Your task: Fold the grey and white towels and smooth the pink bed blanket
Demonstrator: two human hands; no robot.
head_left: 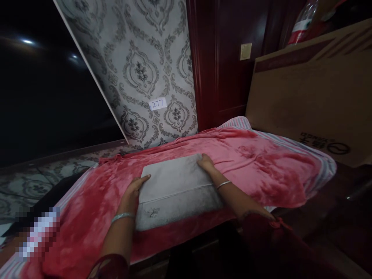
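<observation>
A flat, whitish-grey cardboard box [174, 178] lies over the pink-red plush blanket [255, 162]. A seam runs across its top, and the near front part carries a dark smudge or print I cannot make out. My left hand [136, 188] grips the box's left edge, thumb resting on top and the other fingers hidden behind the side. At the far right corner, my right hand [207, 163] holds the box with its fingers bent over the edge. Whether the box's underside touches the blanket I cannot tell.
A large brown carton [308, 93] stands at the right, with a plastic bottle [300, 27] behind it. At the left is a big dark screen [52, 85]. The patterned wall [157, 50] bears a paper label [157, 103] reading 277.
</observation>
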